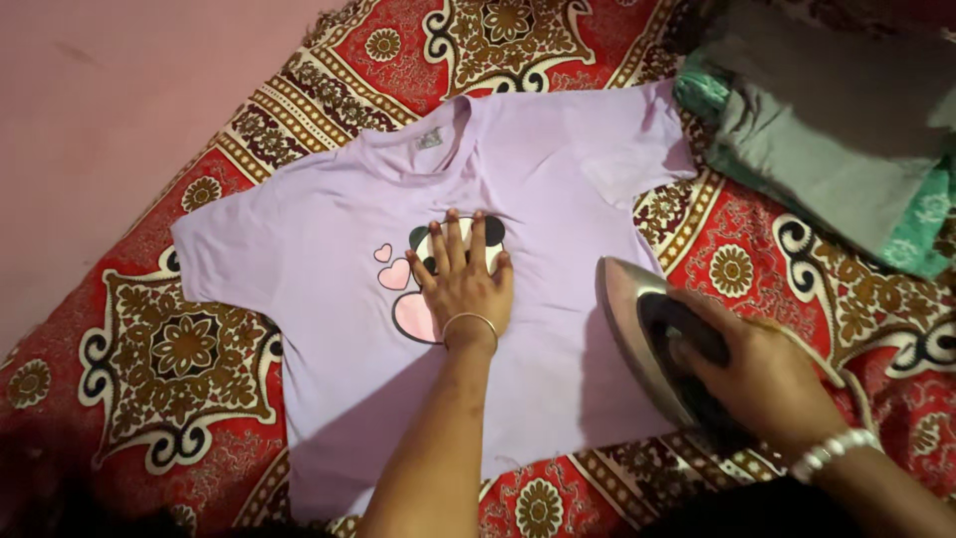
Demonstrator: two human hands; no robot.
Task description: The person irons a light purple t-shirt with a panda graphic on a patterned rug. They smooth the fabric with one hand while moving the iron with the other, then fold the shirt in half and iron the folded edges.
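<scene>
A lilac T-shirt (329, 249) lies spread flat, front up, on a red patterned cloth (169, 349). A cartoon print with pink hearts (395, 274) sits at its chest. My left hand (463, 279) presses flat on that print, fingers spread, a thin bangle at the wrist. My right hand (762, 374) grips the black handle of a clothes iron (637, 319). The iron is tilted up on its side at the shirt's right edge, its metal soleplate facing left toward the shirt.
Folded grey and green clothes (836, 139) are piled at the upper right on the red cloth. A plain pink wall or surface (110, 110) fills the upper left. The iron's cord (848, 384) runs by my right wrist.
</scene>
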